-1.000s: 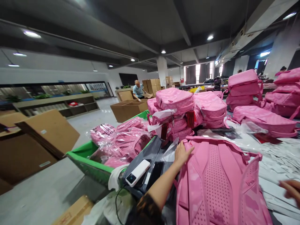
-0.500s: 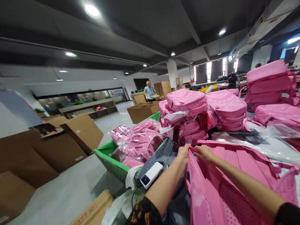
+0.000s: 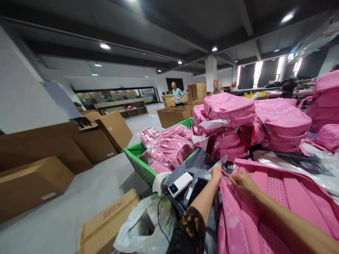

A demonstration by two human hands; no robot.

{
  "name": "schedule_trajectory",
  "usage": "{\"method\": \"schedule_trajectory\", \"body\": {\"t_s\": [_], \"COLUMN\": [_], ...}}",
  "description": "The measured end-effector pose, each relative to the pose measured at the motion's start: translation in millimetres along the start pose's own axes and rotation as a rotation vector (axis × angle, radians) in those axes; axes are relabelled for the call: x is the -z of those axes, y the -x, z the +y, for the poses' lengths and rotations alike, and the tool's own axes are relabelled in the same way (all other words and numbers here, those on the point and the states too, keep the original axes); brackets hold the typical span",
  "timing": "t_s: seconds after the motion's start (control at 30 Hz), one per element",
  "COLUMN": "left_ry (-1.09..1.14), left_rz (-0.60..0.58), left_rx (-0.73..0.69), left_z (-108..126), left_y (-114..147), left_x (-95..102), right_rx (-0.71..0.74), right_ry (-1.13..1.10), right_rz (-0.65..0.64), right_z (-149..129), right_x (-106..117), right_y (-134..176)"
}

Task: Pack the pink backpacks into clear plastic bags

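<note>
A pink backpack (image 3: 275,187) lies at the lower right, with its perforated back panel and padded straps facing up. My left hand (image 3: 216,173) is closed on the near top edge of this backpack, beside a wisp of clear plastic. Just to its right, my right hand (image 3: 245,181) pinches the same edge strip with bent fingers. Past both hands stands a stack of pink backpacks (image 3: 229,109) with white paper and red tags hanging off it. A white power bank (image 3: 180,184) and a dark phone (image 3: 198,190) rest on grey cloth left of my left forearm.
A green bin (image 3: 137,164) holds pink bags in clear plastic. On the floor are a taped carton (image 3: 111,222), a white plastic bag (image 3: 143,225) and brown cardboard boxes (image 3: 34,183). A person in a light blue shirt (image 3: 177,94) stands by open cartons (image 3: 173,117) farther back.
The view has swung left, so the surroundings sit farther right. Both hands stay on the backpack's edge. The distant person has straightened up, and clear plastic now shows by my left hand.
</note>
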State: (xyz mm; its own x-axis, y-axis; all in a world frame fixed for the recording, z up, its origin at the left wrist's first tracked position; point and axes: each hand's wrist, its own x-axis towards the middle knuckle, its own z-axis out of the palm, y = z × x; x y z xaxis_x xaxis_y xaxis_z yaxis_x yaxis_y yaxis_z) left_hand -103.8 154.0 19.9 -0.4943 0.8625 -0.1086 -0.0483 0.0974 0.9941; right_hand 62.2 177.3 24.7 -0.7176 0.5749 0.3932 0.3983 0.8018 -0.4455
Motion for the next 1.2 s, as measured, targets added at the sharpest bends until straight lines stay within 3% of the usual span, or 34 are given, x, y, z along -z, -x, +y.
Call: {"method": "schedule_trajectory", "body": {"t_s": [0.13,0.23,0.3,0.47,0.63,0.73,0.83,0.9,1.03,1.2], "left_ry": [0.16,0.196,0.188,0.023,-0.185,-0.054,0.143,0.192,0.19,0.136], "left_rz": [-0.177,-0.4,-0.486,-0.342,-0.454,-0.536,-0.533,-0.539,-0.576,-0.576], "left_rx": [-0.106,-0.18,-0.244,-0.519,-0.75,-0.606,-0.402,-0.345,-0.338,-0.364], "left_z": [46,75,86,91,91,88,84,81,80,81], "left_y": [11,30,44,73,94,92,83,76,62,33], "left_x": [18.3,26.0,28.6,28.0,16.5,10.0,5.1,0.5,-12.2,-35.3], "right_rx": [0.011,0.077,0.132,0.175,0.132,0.176,0.269,0.252,-0.01,-0.269], "right_ry": [-0.164,-0.459,-0.589,-0.515,-0.262,-0.114,0.114,0.245,0.004,-0.269], "right_rz": [-0.009,-0.21,-0.282,-0.031,0.326,0.348,0.201,0.107,0.02,0.039], "right_z": [1,-11,-18,-22,-14,-19,-30,-36,-42,-75], "right_x": [34,53,59,57,69,85,95,95,80,44], "right_y": [-26,-49,-60,-59,-37,-14,14,31,61,110]}}
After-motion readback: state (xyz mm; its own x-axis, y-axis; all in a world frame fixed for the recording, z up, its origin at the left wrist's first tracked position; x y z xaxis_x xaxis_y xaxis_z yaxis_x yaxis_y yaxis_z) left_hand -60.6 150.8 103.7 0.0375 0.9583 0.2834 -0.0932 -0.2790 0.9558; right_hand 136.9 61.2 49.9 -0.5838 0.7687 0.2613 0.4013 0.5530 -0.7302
